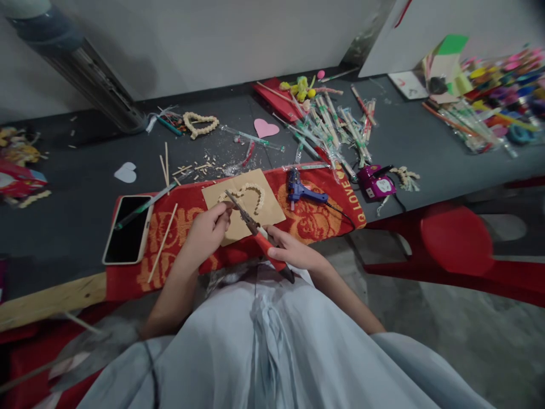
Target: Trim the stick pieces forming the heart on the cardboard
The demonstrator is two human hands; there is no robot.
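Right fingers (276, 233) grip pliers (263, 242); left fingers (220, 211) pinched, contents unclear; blue glue gun (305, 193) beside cardboard (272, 211).

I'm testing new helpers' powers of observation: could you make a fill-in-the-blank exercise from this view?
1. The orange-handled tool is gripped by the ____.
2. The pink paper cutout is shaped like a ____.
3. The phone lies to the ____ of the glue gun.

Missing words: right hand; heart; left.
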